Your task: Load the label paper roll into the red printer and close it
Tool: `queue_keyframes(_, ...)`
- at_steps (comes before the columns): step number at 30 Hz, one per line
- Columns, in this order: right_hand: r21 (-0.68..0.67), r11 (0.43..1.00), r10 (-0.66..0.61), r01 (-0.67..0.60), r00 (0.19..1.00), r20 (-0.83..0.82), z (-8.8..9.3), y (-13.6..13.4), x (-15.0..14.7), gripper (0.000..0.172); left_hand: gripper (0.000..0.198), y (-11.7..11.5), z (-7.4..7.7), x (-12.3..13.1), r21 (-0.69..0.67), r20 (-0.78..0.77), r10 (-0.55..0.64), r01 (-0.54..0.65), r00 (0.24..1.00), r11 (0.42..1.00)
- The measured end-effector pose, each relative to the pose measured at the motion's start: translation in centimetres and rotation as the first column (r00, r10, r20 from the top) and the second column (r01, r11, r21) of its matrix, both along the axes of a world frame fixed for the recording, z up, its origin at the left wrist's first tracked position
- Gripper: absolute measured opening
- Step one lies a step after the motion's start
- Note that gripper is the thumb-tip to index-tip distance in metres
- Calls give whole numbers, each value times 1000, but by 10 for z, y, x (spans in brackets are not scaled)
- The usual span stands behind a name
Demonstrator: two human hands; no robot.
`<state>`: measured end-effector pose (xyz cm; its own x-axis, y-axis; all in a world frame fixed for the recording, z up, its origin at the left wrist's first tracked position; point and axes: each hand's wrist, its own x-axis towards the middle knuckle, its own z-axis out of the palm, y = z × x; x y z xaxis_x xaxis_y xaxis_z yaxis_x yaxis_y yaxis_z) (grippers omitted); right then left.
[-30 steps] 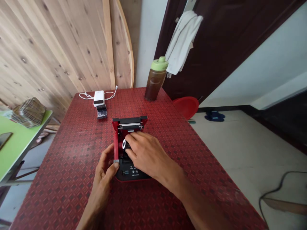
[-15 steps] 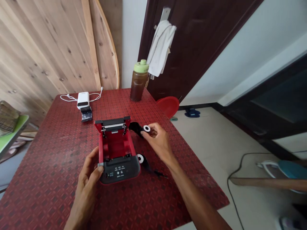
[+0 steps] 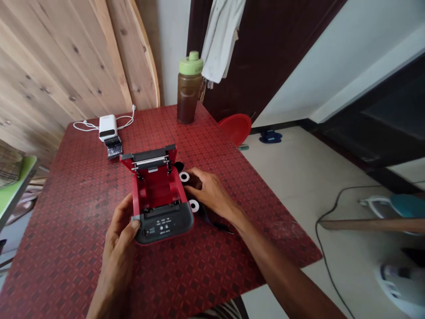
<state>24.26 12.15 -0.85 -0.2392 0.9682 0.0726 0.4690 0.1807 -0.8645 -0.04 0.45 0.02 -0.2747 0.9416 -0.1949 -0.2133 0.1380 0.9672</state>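
A red open-lidded plastic printer (image 3: 156,199) sits near the front of a red patterned tabletop (image 3: 66,248), with two black rolls with white cores (image 3: 184,177) lying just beside its right wall. Behind it and to the left, a white rectangular power bank (image 3: 108,127) rests near the far edge, a small black device (image 3: 113,148) touching its front. Farther right, a brown plastic bottle with a green cap (image 3: 188,88) stands at that edge, and a round red plastic object (image 3: 235,128) lies past the table's right side.

Left hand (image 3: 118,226) curled upward with thumb bent inward, right hand (image 3: 208,192) palm-down, fingers angled downward, perhaps pressing, hard to tell, bare right forearm (image 3: 282,277) slanting in from lower right
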Motion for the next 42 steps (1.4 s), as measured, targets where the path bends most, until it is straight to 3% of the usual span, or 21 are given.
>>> queue_keyframes(4, -34, 999, 4, -5, 1000, -23, -1, -9, 22, 35, 60, 1, 0, 0, 0, -15, 5, -5, 1000, 1000)
queue_keyframes(9, -51, 999, 10, -9, 1000, 7, 0, -38, 51, 26, 58, 0, 1, -1, -2, -16, -10, 10, 1000, 1000)
queue_keyframes(14, -36, 993, 108, -109, 994, -25, -2, -64, 36, 55, 58, 2, 8, 3, -16, -58, -3, 2, 998, 1000)
queue_keyframes(20, 8, 999, 49, -49, 997, -59, -3, -64, 20, 23, 60, 2, 6, 1, -32, -34, -11, 10, 999, 999)
queue_keyframes(22, 12, 1000, 26, -25, 998, -52, 9, -65, 29, 22, 61, 1, 2, -1, -33, -21, -22, 21, 1000, 999)
queue_keyframes(25, 7, 999, 44, -43, 997, -61, 46, -67, 42, 25, 65, 0, -1, -2, -27, 13, -41, 42, 999, 999)
queue_keyframes(28, 118, 973, 201, -199, 980, -5, 90, -60, 35, 28, 65, -1, 0, 0, -4, 32, -38, 38, 999, 999)
queue_keyframes(30, 195, 929, 291, -315, 947, 138, 108, -50, 14, 33, 64, 0, 1, 2, 6, 26, -47, 47, 999, 999)
queue_keyframes(32, 232, 879, 333, -416, 886, 323, 112, -41, -15, 32, 64, 0, 2, 2, 8, 10, -61, 61, 998, 998)
queue_keyframes(34, 206, 837, 337, -506, 775, 534, 106, -33, -43, 23, 63, 1, 3, 2, 15, -1, -63, 63, 998, 998)
queue_keyframes(36, 172, 807, 314, -565, 658, 684, 94, -28, -65, 25, 62, 1, 4, 2, 30, 1, -60, 60, 998, 998)
queue_keyframes(38, 139, 795, 310, -590, 593, 743, 84, -23, -77, 29, 62, 1, 5, 2, 49, 10, -69, 68, 998, 996)
queue_keyframes(42, 67, 804, 357, -591, 569, 741, 75, -10, -83, 28, 61, 1, 7, 2, 44, 9, -69, 69, 998, 997)
